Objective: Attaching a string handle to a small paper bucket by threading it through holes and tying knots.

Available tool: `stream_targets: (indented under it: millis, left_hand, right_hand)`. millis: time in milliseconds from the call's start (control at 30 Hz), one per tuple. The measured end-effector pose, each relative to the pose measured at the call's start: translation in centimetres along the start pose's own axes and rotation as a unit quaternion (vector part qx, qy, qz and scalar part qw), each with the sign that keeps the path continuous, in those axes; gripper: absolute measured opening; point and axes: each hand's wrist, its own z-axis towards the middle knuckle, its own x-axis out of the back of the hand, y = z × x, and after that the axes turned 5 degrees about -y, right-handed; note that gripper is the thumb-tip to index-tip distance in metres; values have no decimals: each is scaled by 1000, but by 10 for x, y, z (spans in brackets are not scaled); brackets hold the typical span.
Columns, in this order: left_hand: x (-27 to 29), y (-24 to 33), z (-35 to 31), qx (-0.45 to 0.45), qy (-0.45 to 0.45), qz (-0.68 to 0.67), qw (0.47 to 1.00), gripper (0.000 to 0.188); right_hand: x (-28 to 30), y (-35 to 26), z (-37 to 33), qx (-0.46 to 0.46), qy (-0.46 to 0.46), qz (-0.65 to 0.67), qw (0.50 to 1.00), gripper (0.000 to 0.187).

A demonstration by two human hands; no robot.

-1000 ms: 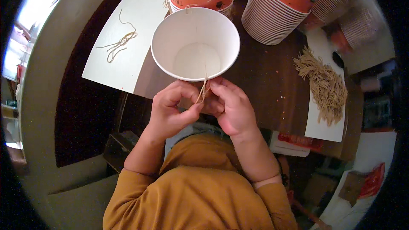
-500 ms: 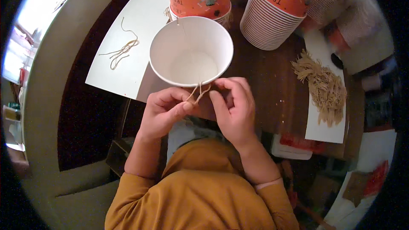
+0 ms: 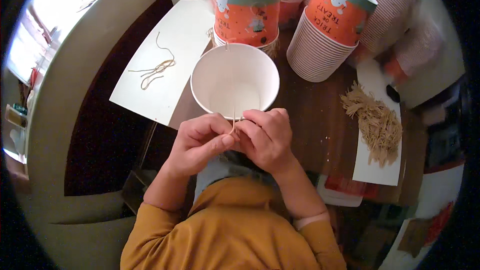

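Observation:
A white-lined paper bucket stands mouth up in front of me at the table's near edge. At its near rim, a thin tan cord is pinched between the thumb and fingers of my left hand. My right hand is closed at the same spot, its fingers on the cord and against the rim. The cord's far part is hidden behind my fingers. A small bit of cord also shows at the bucket's far rim.
Behind the bucket stands an upside-down orange and green bucket. A tall nested stack of buckets is right of it. Loose cords lie on a white sheet at left. A bundle of tan cords lies at right.
My hands have drawn together at the near rim, and the cord loop that hung open between them is now mostly within my fingers. The whole view has shifted, so things sit lower.

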Motion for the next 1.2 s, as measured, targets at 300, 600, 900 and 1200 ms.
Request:
stream_targets:
  millis: [300,600,900,1200]
  left_hand:
    - [5,-15,-6,-93,-29,-60,993,13]
    - [43,-42,-11,-119,-16,-123,985,24]
    - [76,-66,-16,-85,227,-261,934,43]
    - [85,59,44,-262,154,7,953,97]
  right_hand:
    - [12,23,-7,59,-28,-72,995,20]
    - [22,87,78,-290,-168,25,942,36]
    - [10,44,110,-129,-138,14,982,22]
    - [75,24,172,-196,-177,367,892,47]
